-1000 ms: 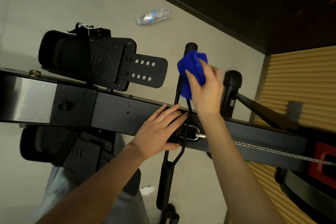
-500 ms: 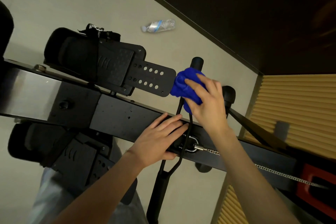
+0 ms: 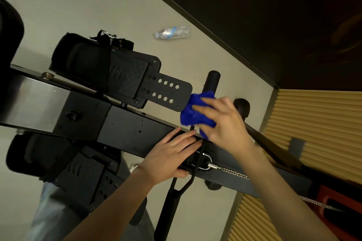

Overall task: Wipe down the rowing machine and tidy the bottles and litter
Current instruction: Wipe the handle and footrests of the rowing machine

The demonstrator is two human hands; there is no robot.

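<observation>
Rowing machine (image 3: 137,133) rail runs 9 to 4 o'clock across the view; pull handle (image 3: 212,82) lies across it near centre. Right hand (image 3: 225,123) has its grip clenched on the blue cloth (image 3: 195,115), pressed to the handle's upper bar at about 1 o'clock of the left hand (image 3: 172,156). Left grip is released, palm flat on the rail, thumb under its edge, bracing right beside the chain (image 3: 231,172) link.

Risks, as I judge them:
- Handle isn't pinned (only braced), so a hard wipe could roll it or let the chain tug it away.
- Cloth tail hangs near the link; could snag.
- Left fingers sit by the bracket: pinch point.
- Bottle (image 3: 172,33) lies loose on the floor at 12 o'clock, not yet tidied; trip hazard.
</observation>
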